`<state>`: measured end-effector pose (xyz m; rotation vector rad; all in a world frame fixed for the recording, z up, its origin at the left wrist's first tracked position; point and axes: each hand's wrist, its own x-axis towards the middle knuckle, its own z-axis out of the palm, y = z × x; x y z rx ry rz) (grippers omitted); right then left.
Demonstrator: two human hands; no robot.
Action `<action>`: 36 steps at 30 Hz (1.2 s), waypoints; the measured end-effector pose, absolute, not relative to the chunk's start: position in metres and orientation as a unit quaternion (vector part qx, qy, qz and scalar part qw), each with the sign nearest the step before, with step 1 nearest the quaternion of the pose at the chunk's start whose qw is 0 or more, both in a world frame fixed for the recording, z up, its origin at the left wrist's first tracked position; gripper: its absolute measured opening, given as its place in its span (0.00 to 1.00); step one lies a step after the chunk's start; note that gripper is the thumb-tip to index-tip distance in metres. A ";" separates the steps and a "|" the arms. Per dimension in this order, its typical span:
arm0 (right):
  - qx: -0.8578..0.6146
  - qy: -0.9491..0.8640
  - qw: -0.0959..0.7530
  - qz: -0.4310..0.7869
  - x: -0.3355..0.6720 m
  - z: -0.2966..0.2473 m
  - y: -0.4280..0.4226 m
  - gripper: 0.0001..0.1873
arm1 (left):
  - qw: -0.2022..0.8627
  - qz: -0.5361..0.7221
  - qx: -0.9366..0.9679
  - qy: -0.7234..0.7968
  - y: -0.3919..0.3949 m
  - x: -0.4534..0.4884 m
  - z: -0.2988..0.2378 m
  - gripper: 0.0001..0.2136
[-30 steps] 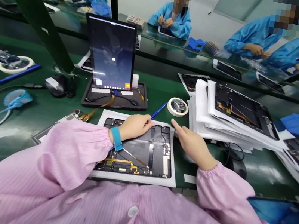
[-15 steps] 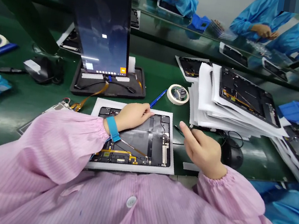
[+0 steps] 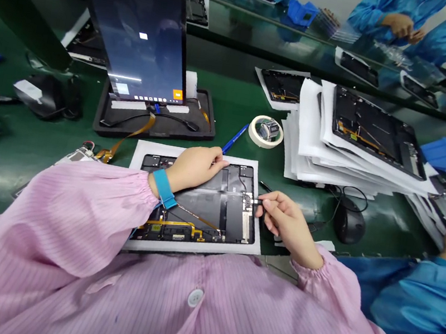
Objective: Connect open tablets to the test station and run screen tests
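An opened tablet chassis [image 3: 217,205] lies on a white sheet [image 3: 141,151] in front of me, its black inner plates and orange flex cable showing. My left hand [image 3: 195,165] rests curled on the chassis' upper part, with a blue wrist strap [image 3: 162,188] on the wrist. My right hand [image 3: 282,219] is pinched on a thin dark tool [image 3: 255,201]. The tool's tip touches the small connector board at the chassis' right side.
An upright lit tablet [image 3: 142,35] stands in a black tray [image 3: 157,123] behind. A blue pen [image 3: 235,138] and tape roll [image 3: 266,131] lie beyond the chassis. A stack of chassis on white sheets [image 3: 362,144] and a mouse [image 3: 347,226] sit right. A co-worker's blue sleeve [image 3: 416,310] is at right.
My right hand went from pointing with an open finger to the table beside the chassis, picked up the thin tool and brought it to the connector board. The view tilted down.
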<state>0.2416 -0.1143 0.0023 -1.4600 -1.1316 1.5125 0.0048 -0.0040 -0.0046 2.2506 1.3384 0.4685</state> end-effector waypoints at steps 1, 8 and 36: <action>-0.568 -0.437 0.367 0.593 0.241 0.002 -0.114 0.18 | 0.240 0.172 0.821 0.489 -0.004 0.005 -0.005 0.12; -0.565 -0.472 0.305 0.604 0.243 0.000 -0.108 0.19 | 0.238 0.178 0.824 0.482 -0.003 0.004 -0.010 0.12; -0.724 -0.530 0.392 -0.201 0.326 -0.006 -0.139 0.23 | 0.222 0.152 0.841 0.470 -0.002 0.002 -0.006 0.15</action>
